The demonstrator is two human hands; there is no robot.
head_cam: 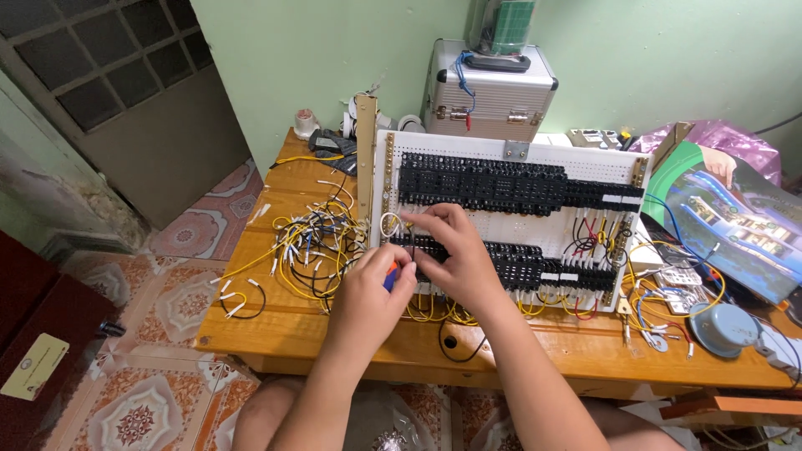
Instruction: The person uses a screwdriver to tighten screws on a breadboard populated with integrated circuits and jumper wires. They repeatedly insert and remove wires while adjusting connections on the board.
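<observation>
Now both hands (418, 271) grip wire (391, 224) and screwdriver (389, 276) at the panel's (501, 242) left edge.

My left hand (368, 292) covers all but a sliver of an orange and blue tool (390, 276), so I can't tell its tip. My right hand (455, 255) hides the terminal blocks (510, 259) beneath it. The poster (727, 225) runs off the right edge. The wire (390, 224) ends look too small to read.
</observation>
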